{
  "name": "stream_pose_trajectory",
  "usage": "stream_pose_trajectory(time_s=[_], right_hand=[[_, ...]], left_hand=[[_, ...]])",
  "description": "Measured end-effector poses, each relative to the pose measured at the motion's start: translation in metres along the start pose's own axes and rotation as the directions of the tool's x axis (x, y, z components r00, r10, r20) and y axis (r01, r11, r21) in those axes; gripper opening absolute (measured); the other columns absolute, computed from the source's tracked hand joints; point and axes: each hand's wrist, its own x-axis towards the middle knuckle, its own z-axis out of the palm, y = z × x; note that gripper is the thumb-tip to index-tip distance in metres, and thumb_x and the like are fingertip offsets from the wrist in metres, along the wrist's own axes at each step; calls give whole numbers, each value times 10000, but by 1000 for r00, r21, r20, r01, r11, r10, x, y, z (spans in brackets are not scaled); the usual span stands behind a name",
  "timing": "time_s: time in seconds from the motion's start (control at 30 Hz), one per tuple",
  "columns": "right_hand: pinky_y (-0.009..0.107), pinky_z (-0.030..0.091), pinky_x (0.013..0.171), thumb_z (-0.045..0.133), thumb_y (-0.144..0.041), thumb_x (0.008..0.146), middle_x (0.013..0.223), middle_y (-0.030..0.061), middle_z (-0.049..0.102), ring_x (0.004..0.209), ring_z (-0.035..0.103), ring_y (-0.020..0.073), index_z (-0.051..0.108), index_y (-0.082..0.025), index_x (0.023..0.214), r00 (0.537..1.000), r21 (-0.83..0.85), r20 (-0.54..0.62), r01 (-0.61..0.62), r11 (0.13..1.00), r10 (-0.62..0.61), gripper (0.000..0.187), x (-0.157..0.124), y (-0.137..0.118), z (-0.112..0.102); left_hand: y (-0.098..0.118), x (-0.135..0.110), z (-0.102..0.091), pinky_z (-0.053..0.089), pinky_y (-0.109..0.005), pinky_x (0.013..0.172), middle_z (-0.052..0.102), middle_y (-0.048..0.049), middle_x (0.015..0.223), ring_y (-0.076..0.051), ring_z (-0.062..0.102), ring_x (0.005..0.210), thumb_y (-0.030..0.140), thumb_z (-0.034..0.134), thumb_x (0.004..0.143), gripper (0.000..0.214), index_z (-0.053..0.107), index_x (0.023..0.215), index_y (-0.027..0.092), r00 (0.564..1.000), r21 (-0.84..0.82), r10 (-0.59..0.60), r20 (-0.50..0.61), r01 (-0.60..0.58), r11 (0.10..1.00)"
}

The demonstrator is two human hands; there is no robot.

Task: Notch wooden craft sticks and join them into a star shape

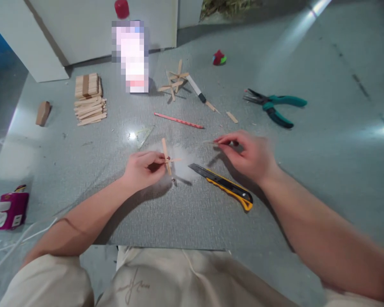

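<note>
Pinched in my left hand [147, 168] is a cross of wooden craft sticks [165, 149], one stick standing upright and a thinner piece crossing it. My right hand [246, 153] is closed, thumb and forefinger together on a thin wooden sliver [211, 142]; motion blurs that hand a little. Between the hands, a yellow and black utility knife [228, 183] lies on the table with its blade out, pointing toward the cross. A red pencil [179, 121] rests beyond the hands, and a clear set square [146, 135] lies beyond my left hand.
Stacked craft sticks [88, 100] lie at the left, near a small wooden block [43, 113]. Farther back are crossed-stick pieces [173, 85], a white craft knife [196, 88] and a red-green item [219, 57]. Teal pliers [275, 105] lie right; a purple pack [11, 210] sits left.
</note>
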Motion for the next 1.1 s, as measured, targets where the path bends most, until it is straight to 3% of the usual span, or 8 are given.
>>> stream_pose_trajectory(time_s=[0.1, 0.2, 0.23, 0.3, 0.43, 0.63, 0.83, 1.1], right_hand=[[415, 554, 803, 658, -279, 936, 905, 31, 740, 849, 708, 223, 659, -271, 960, 997, 78, -80, 13, 997, -7, 26, -2, -32, -4], [400, 567, 790, 699, -239, 907, 914, 9, 729, 851, 703, 211, 669, -307, 911, 997, 287, 27, 61, 956, -72, 74, 2, -66, -7], [401, 582, 795, 690, -252, 915, 931, 5, 735, 848, 710, 207, 670, -315, 904, 997, 331, 50, 40, 943, -60, 67, 5, -75, -6], [406, 607, 799, 764, -290, 857, 920, 11, 743, 863, 718, 221, 668, -308, 826, 995, 474, 59, -95, 875, 76, 102, 9, -87, -3], [349, 617, 715, 855, -324, 741, 810, 5, 735, 759, 710, 194, 702, -276, 797, 956, 618, 142, -289, 731, 258, 170, 9, -93, 11], [275, 552, 611, 822, -286, 727, 738, -11, 709, 650, 658, 140, 735, -249, 792, 900, 777, 301, -424, 466, 317, 114, 1, -89, 26], [273, 543, 599, 778, -277, 772, 719, -13, 693, 616, 637, 130, 719, -232, 820, 878, 762, 369, -474, 441, 304, 88, -2, -95, 34], [265, 529, 622, 746, -250, 815, 751, -10, 681, 648, 616, 123, 725, -228, 852, 874, 740, 378, -483, 468, 305, 48, -10, -90, 28]], left_hand=[[-1, 1, 0, 570, -240, 633, 797, -45, 899, -128, 742, 762, 175, 645, 847, 119, 654, 728, 179, 1000, -112, -2, 12, 3, 994], [-2, 3, 1, 585, -258, 665, 793, -78, 899, -146, 751, 790, 207, 683, 841, 106, 656, 745, 173, 999, -264, -16, 44, 27, 964], [-2, 3, 1, 589, -261, 670, 792, -85, 899, -148, 752, 793, 227, 693, 851, 115, 658, 758, 170, 998, -318, -24, 65, 43, 947], [-2, 3, 1, 595, -266, 669, 786, -92, 887, -150, 750, 780, 296, 718, 872, 171, 656, 784, 164, 992, -421, -41, 119, 88, 903], [-3, 2, 2, 605, -291, 660, 768, -95, 856, -154, 736, 734, 440, 778, 852, 307, 655, 819, 161, 966, -556, -74, 246, 204, 806], [-4, 2, 4, 635, -364, 764, 770, -115, 922, -195, 752, 846, 491, 831, 797, 346, 692, 785, 174, 906, -648, -45, 421, 335, 684], [0, 1, 4, 627, -347, 757, 767, -106, 921, -184, 749, 813, 470, 853, 775, 360, 663, 786, 164, 858, -670, -42, 512, 430, 605], [5, 4, 4, 610, -302, 725, 741, -82, 898, -166, 729, 789, 470, 815, 817, 334, 658, 900, 187, 840, -676, -106, 532, 497, 544]])
